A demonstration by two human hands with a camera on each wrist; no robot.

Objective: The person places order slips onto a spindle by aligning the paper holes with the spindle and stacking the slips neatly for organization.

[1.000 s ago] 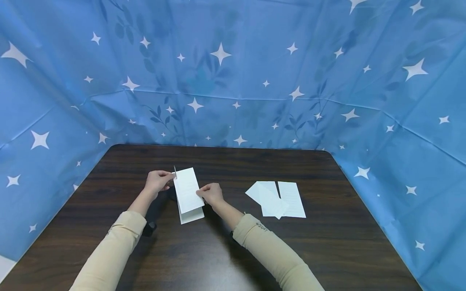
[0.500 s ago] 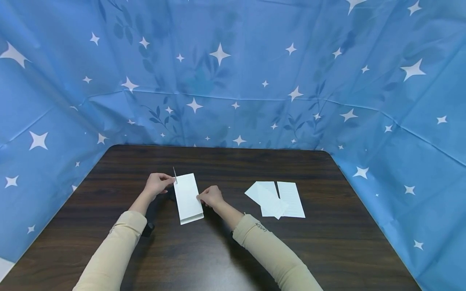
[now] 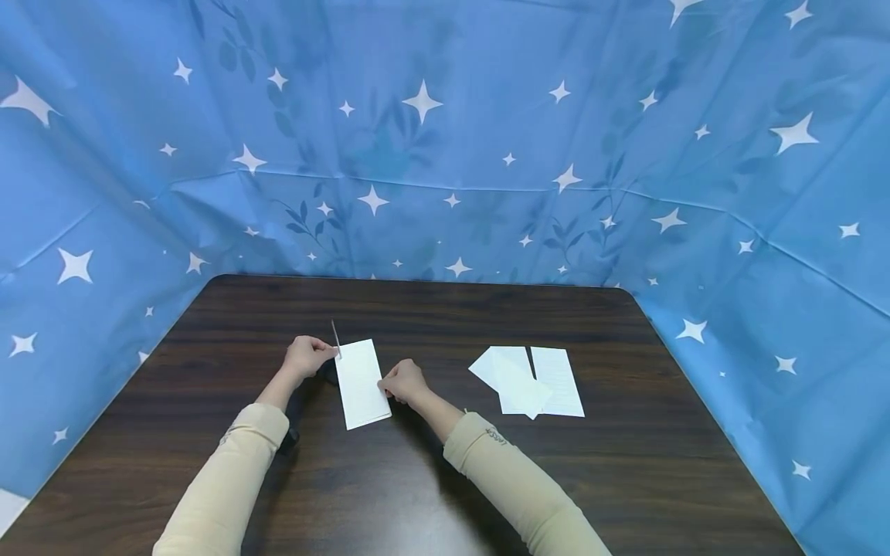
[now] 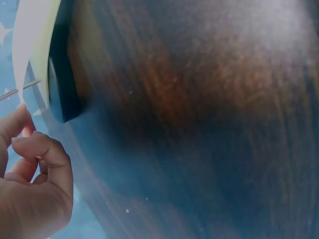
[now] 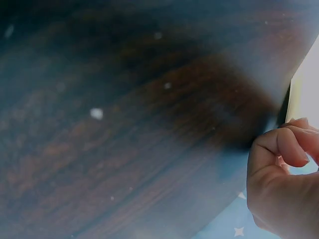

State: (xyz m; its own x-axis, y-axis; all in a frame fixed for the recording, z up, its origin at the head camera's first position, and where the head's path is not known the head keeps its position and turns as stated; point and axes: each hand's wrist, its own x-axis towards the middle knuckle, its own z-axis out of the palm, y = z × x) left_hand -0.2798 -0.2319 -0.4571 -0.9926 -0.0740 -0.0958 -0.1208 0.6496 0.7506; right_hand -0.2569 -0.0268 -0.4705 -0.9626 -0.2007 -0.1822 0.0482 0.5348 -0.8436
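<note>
A folded white sheet of paper (image 3: 359,386) lies between the two hands, left of the table's middle in the head view. My left hand (image 3: 307,358) pinches its upper left corner with thumb and forefinger. A thin grey metal strip (image 3: 336,338) sticks up at that corner; I cannot tell what tool it belongs to. In the left wrist view the strip (image 4: 20,89) crosses the paper just above the fingertips. My right hand (image 3: 405,381) pinches the paper's right edge, fingers curled. The right wrist view shows the paper (image 5: 306,94) beyond those fingers.
Several white paper pieces (image 3: 531,382), partly overlapping, lie to the right on the dark wooden table (image 3: 431,309). A blue curtain with white stars (image 3: 445,139) hangs behind and at both sides of the table.
The paper's top edge and both hands have come slightly nearer to me. The gap between its two leaves at the near end has narrowed, so the fold looks flatter.
</note>
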